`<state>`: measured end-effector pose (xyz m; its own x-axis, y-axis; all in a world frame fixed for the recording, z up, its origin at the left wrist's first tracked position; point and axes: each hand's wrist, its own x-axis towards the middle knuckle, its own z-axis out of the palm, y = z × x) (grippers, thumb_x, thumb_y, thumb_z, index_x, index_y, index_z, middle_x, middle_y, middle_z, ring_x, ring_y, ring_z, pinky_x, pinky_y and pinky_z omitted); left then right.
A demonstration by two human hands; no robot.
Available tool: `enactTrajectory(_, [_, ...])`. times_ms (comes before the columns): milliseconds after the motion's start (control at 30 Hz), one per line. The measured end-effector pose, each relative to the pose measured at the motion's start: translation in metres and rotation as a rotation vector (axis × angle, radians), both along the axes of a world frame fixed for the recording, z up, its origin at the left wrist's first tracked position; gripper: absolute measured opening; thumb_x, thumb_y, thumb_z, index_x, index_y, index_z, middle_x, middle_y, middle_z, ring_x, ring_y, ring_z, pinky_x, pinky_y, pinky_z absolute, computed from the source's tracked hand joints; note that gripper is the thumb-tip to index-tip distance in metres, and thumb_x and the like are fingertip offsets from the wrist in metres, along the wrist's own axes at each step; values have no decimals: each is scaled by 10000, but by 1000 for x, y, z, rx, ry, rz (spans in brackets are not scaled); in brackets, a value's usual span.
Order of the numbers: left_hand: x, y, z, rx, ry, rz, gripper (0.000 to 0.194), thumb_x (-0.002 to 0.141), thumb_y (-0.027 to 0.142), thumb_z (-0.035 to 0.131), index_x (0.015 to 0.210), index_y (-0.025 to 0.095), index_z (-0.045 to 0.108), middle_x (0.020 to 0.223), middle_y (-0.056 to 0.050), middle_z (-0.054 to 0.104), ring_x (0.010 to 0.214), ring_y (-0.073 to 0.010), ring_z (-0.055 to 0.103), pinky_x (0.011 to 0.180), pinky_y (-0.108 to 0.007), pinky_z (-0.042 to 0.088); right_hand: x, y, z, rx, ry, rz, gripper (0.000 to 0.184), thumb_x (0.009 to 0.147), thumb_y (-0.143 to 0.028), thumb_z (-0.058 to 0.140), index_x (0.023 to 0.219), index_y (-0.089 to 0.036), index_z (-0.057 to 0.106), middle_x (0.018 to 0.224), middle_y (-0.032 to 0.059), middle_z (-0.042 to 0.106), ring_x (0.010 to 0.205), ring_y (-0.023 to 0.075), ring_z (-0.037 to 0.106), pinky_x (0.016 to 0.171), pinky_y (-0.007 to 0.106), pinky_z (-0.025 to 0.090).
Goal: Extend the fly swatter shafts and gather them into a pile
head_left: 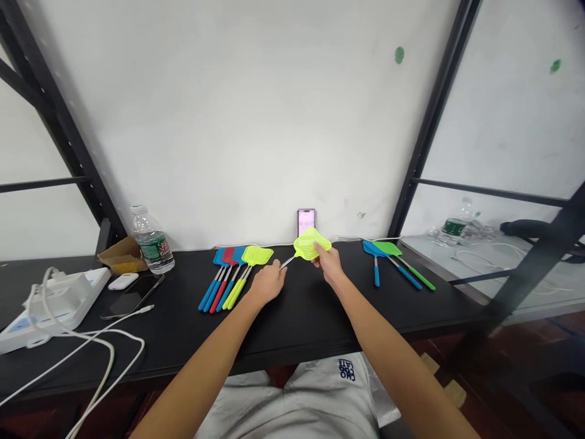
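Observation:
A yellow-green fly swatter (pixel 307 245) is held up over the middle of the black table. My left hand (pixel 269 281) is closed around its handle end, so the grip is hidden. With my right hand (pixel 328 262) I pinch the right edge of its perforated head. To the left lies a row of several fly swatters (pixel 228 277), blue, red and yellow-green, heads toward the wall. On the right lie two blue fly swatters (pixel 404 274) and a green fly swatter (pixel 423 279), their heads overlapping.
A phone (pixel 306 221) leans upright against the wall behind the held swatter. At left are a water bottle (pixel 153 241), a cardboard box (pixel 123 256), a white case (pixel 123 281), a dark phone (pixel 132 297), a power strip (pixel 59 305) and white cables (pixel 112 353). Black metal posts (pixel 432 116) frame the table.

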<state>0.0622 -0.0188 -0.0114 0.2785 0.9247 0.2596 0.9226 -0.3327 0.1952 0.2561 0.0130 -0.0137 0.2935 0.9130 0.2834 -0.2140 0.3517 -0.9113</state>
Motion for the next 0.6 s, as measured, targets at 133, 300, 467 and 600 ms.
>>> enactTrajectory(133, [1, -2, 2, 38, -75, -145, 289, 959, 363, 288, 932, 180, 511, 863, -85, 634, 795, -196, 615, 671, -274, 406, 17, 4, -3, -52, -264, -241, 370, 797, -520, 526, 694, -171, 597, 560, 38, 599, 478, 156, 526, 452, 260, 377])
enactTrajectory(300, [-13, 1, 10, 84, 5, -11, 349, 920, 410, 361, 772, 180, 578, 873, -95, 638, 844, -212, 609, 694, -282, 415, 67, 0, -3, -187, -833, -694, 297, 844, -382, 438, 766, -172, 632, 756, 94, 656, 743, 229, 597, 692, 315, 428])
enactTrajectory(467, [-23, 5, 16, 3, 96, 149, 371, 879, 428, 392, 824, 166, 650, 905, -128, 661, 885, -262, 629, 736, -334, 447, 127, -11, -5, -359, -1208, -946, 248, 791, -244, 482, 938, -114, 635, 961, 170, 611, 957, 296, 545, 825, 390, 386])
enactTrajectory(600, [-26, 7, 17, -56, 129, 255, 352, 860, 387, 420, 957, 149, 661, 984, -166, 660, 962, -282, 627, 804, -369, 453, 160, -14, -13, -601, -1211, -1066, 327, 748, -285, 537, 989, -81, 623, 1085, 223, 550, 1041, 361, 491, 848, 451, 365])
